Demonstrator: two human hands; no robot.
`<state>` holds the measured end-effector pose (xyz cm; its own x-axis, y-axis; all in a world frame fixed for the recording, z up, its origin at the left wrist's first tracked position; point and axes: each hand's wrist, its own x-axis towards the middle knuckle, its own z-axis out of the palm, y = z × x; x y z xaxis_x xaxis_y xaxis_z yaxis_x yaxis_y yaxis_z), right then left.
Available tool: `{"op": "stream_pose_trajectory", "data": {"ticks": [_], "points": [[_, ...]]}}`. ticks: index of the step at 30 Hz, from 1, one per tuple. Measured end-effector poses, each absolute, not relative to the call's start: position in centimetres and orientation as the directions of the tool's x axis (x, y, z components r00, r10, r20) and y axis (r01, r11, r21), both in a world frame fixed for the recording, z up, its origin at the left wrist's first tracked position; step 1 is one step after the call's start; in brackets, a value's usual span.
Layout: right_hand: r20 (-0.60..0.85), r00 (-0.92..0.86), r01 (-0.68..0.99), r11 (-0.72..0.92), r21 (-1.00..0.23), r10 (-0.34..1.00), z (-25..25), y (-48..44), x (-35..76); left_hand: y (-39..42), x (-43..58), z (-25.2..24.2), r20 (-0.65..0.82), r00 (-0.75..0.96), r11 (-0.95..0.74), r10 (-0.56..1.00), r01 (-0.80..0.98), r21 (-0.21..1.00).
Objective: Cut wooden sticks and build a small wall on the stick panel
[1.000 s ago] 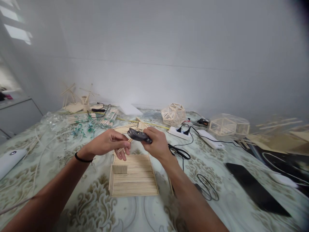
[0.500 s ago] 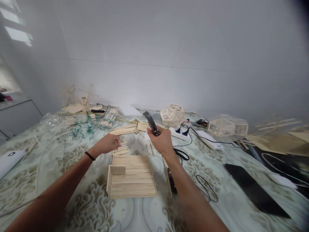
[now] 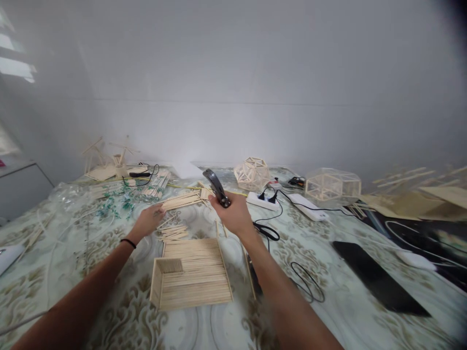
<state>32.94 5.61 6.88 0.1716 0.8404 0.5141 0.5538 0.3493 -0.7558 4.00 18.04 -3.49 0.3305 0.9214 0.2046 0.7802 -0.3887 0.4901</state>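
My left hand (image 3: 149, 219) reaches to the near-left end of a pile of long wooden sticks (image 3: 182, 200). Its fingertips are bent together at the stick ends; whether one is pinched between them is too small to make out. My right hand (image 3: 235, 212) is closed around a black plier-like tool (image 3: 216, 187), whose curved arm points up and away, with the pivot by my thumb. Below and between my forearms lies a stick-built panel (image 3: 195, 277), with low upright walls (image 3: 156, 282) at its left corner. Short loose sticks (image 3: 174, 232) lie just behind it.
Behind are a white power strip (image 3: 262, 201) with black plugs, a stick-built polyhedron (image 3: 251, 173) and a second stick frame (image 3: 332, 184). To the right lies a black flat slab (image 3: 379, 277). Cables cross the patterned tabletop (image 3: 124, 316). Green-tipped plastic wrappers (image 3: 116, 204) sit at left.
My left hand has moved from above the short sticks, left and away, to the end of the long stick pile. My right hand still grips the black tool. The view has shifted slightly.
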Motion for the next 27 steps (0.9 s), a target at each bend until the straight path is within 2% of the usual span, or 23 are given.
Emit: {"op": "stream_pose_trajectory", "data": {"ticks": [7, 13, 17, 21, 24, 27], "points": [[0.524, 0.147, 0.528, 0.381, -0.759, 0.839, 7.5, 5.3, 32.8, 17.7, 4.3, -3.7, 0.148, 0.382, -0.41, 0.912, 0.84, 0.355], [0.501, 0.145, 0.498, 0.375, -0.782, 0.853, 7.5, 5.2, 32.7, 17.9, 4.1, -3.2, 0.09, 0.317, -0.328, 0.944, 0.874, 0.359], [0.501, 0.135, 0.486, 0.383, -0.785, 0.855, 7.5, 5.2, 32.7, 17.7, 3.9, -2.5, 0.089, 0.275, -0.286, 0.957, 0.858, 0.426], [0.499, 0.134, 0.479, 0.385, -0.789, 0.856, 7.2, 5.3, 32.6, 17.5, 3.6, -0.5, 0.18, 0.208, -0.274, 0.961, 0.794, 0.543], [0.5, 0.136, 0.466, 0.39, -0.794, 0.855, 6.8, 5.5, 32.4, 17.0, 3.7, 1.9, 0.268, 0.147, -0.293, 0.952, 0.695, 0.656], [0.525, 0.127, 0.466, 0.417, -0.78, 0.841, 6.5, 5.6, 31.9, 15.5, 4.4, 4.6, 0.291, 0.157, -0.328, 0.944, 0.553, 0.766]]}}
